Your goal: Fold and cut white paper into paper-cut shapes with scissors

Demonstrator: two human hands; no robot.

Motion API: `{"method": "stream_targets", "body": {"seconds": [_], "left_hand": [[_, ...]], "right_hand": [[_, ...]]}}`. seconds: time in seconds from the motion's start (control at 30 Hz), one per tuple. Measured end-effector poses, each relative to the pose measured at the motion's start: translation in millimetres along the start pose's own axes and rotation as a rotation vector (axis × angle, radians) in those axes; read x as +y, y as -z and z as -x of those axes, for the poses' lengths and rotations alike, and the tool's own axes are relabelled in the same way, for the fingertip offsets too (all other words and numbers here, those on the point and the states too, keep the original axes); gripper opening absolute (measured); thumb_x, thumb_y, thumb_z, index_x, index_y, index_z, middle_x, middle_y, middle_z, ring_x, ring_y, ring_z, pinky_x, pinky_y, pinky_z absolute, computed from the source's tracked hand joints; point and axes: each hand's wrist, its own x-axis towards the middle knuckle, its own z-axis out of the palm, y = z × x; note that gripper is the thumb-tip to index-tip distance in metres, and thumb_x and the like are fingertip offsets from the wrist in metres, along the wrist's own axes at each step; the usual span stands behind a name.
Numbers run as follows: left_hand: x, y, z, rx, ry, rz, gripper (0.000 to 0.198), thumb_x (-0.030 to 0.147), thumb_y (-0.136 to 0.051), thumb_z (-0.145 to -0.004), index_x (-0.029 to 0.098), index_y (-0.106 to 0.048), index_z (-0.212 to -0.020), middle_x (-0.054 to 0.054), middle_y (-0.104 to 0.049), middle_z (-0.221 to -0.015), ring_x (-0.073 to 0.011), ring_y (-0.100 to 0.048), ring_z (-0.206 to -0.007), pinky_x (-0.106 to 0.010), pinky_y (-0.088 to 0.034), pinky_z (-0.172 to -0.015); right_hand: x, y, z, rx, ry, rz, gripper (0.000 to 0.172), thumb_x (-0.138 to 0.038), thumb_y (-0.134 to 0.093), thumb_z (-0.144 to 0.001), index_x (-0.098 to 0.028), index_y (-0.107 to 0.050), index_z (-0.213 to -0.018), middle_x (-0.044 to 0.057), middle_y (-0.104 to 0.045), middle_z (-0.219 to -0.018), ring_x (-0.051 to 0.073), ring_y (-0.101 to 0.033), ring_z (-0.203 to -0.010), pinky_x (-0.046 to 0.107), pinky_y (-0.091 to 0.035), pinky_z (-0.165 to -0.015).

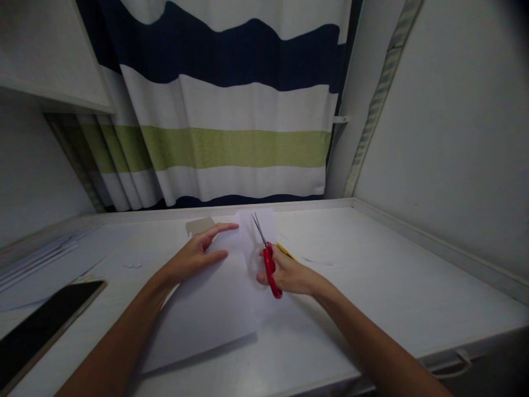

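Observation:
A white sheet of paper (206, 309) lies on the white table (392, 286) in front of me. My left hand (198, 253) rests on the sheet's upper left part, fingers stretched out flat and pressing it down. My right hand (289, 274) is closed round the red handles of a pair of scissors (268, 259). The metal blades are slightly parted and point away from me, at the sheet's far edge. A yellow object (286, 251), perhaps a pencil, shows just behind my right hand.
A dark phone (45, 322) lies at the table's near left. A small piece of brown card (200, 225) sits beyond my left hand. Loose papers (37, 256) lie at the far left. A striped curtain (231, 110) hangs behind the table, a wall to the right.

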Motion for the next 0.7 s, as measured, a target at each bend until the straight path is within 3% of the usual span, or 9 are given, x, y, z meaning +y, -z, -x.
{"method": "stream_targets", "body": {"seconds": [0.1, 0.23, 0.33, 0.5, 0.7], "left_hand": [[2, 2.3, 1, 0.015, -0.008, -0.025, 0.050, 0.029, -0.055, -0.072, 0.023, -0.042, -0.120, -0.004, -0.033, -0.132, -0.0235, -0.042, -0.110, -0.029, -0.040, -0.085], [3, 2.7, 2, -0.016, 0.022, 0.017, 0.052, 0.030, -0.054, -0.073, 0.022, -0.038, -0.122, -0.005, -0.043, -0.125, -0.0234, -0.046, -0.105, -0.029, -0.042, -0.081], [3, 0.8, 3, -0.063, 0.044, 0.058, 0.053, 0.030, -0.054, -0.074, 0.022, -0.036, -0.123, -0.005, -0.050, -0.117, -0.0221, -0.051, -0.098, -0.029, -0.044, -0.078], [3, -4.6, 3, -0.091, 0.087, 0.139, 0.052, 0.029, -0.054, -0.074, 0.025, -0.034, -0.122, -0.004, -0.053, -0.112, -0.0199, -0.054, -0.092, -0.029, -0.045, -0.075], [3, -10.1, 1, -0.125, 0.085, 0.162, 0.052, 0.029, -0.055, -0.073, 0.026, -0.036, -0.121, -0.004, -0.052, -0.113, -0.0215, -0.053, -0.095, -0.030, -0.044, -0.078]], "right_hand": [[-8, -1, 2, -0.120, 0.004, -0.225, 0.049, -0.054, -0.061, -0.059, -0.016, -0.041, -0.082, -0.004, -0.037, -0.066, 0.006, -0.033, -0.055, 0.021, -0.028, -0.051], [-13, -2, 3, -0.413, -0.109, -0.636, 0.062, -0.069, -0.042, -0.062, -0.013, -0.044, -0.086, -0.002, -0.038, -0.065, 0.006, -0.036, -0.053, 0.021, -0.027, -0.051], [-12, -1, 3, -0.525, -0.155, -0.718, 0.064, -0.071, -0.037, -0.064, -0.012, -0.045, -0.087, -0.001, -0.041, -0.064, 0.007, -0.038, -0.054, 0.021, -0.027, -0.049], [-8, -2, 1, -0.514, -0.185, -0.674, 0.064, -0.071, -0.031, -0.066, -0.011, -0.046, -0.085, 0.001, -0.045, -0.064, 0.007, -0.040, -0.051, 0.021, -0.028, -0.048], [-5, -4, -3, -0.382, -0.148, -0.597, 0.062, -0.070, -0.030, -0.067, -0.012, -0.046, -0.081, 0.000, -0.045, -0.059, 0.007, -0.041, -0.050, 0.021, -0.031, -0.048]]}}
